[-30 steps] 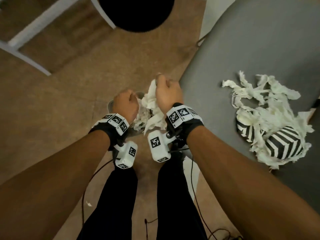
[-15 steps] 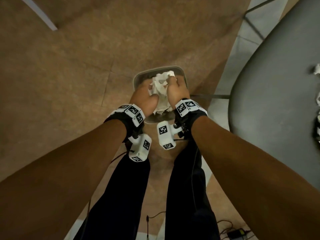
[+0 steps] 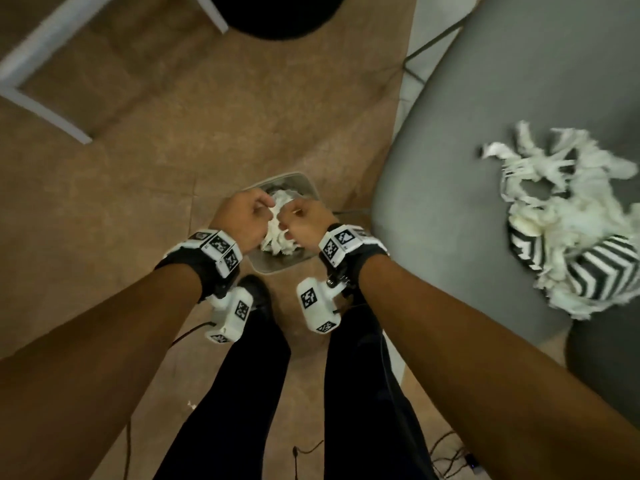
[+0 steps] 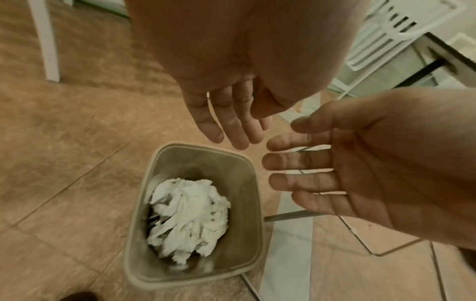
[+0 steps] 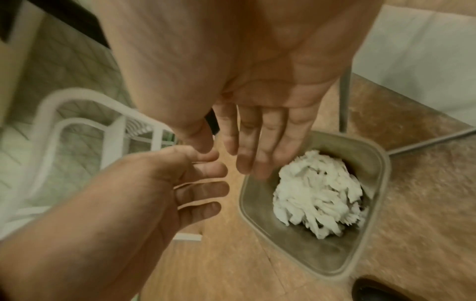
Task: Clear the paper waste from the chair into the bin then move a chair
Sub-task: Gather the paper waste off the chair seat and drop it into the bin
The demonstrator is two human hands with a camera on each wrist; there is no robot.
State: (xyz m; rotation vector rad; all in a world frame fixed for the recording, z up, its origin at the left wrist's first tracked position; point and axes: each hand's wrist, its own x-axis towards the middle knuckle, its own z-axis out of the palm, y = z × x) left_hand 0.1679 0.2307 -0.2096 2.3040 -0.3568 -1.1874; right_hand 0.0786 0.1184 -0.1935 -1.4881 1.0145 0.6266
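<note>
Both my hands hover just above a small beige bin on the brown floor. A wad of white shredded paper lies inside it. In the wrist views my left hand and right hand are open with straight fingers and hold nothing, fingertips close together over the bin rim. The wad sits loose in the bin. To the right, the grey chair seat carries a pile of shredded paper draped over a black-and-white striped object.
A white chair frame stands at the far left and a black round object at the top. The grey chair's thin metal legs run beside the bin. Cables lie on the floor by my feet.
Half a second ago both hands pressed the paper wad into the bin. Now they have let go and lifted slightly, fingers straightened; the wad stays in the bin.
</note>
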